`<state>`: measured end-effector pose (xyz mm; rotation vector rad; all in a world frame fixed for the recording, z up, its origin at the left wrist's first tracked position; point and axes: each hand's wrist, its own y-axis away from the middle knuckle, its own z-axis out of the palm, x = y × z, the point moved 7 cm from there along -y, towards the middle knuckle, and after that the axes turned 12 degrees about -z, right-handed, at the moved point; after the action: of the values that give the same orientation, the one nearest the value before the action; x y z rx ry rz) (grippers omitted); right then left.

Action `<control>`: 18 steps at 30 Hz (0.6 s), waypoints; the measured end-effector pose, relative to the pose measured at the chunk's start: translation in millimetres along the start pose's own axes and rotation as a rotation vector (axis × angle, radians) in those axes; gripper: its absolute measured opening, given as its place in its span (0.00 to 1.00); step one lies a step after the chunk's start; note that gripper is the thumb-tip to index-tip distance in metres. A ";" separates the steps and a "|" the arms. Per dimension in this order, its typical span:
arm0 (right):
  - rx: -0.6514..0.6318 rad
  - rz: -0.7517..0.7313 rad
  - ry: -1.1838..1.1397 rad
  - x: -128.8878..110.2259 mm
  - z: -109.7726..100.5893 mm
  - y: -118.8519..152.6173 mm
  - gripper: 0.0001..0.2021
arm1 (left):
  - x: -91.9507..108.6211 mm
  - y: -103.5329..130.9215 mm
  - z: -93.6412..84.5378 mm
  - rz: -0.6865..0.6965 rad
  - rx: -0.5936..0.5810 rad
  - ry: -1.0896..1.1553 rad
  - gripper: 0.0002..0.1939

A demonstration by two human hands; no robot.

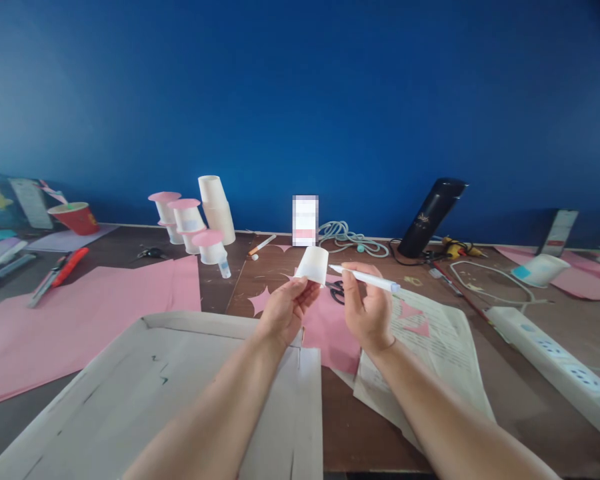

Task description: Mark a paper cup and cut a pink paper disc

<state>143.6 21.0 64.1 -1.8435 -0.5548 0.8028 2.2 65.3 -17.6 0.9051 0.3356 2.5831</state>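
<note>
Mid-frame, the left hand (283,309) curls fingers round a paper cup (314,265), the right hand (369,312) pinches a marker (376,280) (too hard a squeeze could dent the cup)

The left hand (284,313) and right hand (369,307) are bare, as are the left forearm (215,407) and right forearm (445,407), both tapering smoothly toward the wrists. A thin dark line crosses the right wrist (386,348); whether cord or skin crease is unclear.
</note>
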 end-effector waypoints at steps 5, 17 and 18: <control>-0.076 0.000 0.025 -0.1 6.7 1.6 0.06 | -0.6 0.1 1.9 -0.022 -0.006 -0.020 0.05; -0.151 0.024 0.011 1.3 13.2 3.6 0.07 | -2.3 -0.7 2.1 -0.008 -0.035 -0.045 0.05; -0.150 0.026 0.011 1.6 13.2 3.9 0.07 | -2.4 -0.9 1.9 -0.008 -0.036 -0.044 0.05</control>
<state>135.0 28.7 56.4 -1.9947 -0.5990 0.7864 5.4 65.2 -17.7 0.9444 0.2791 2.5490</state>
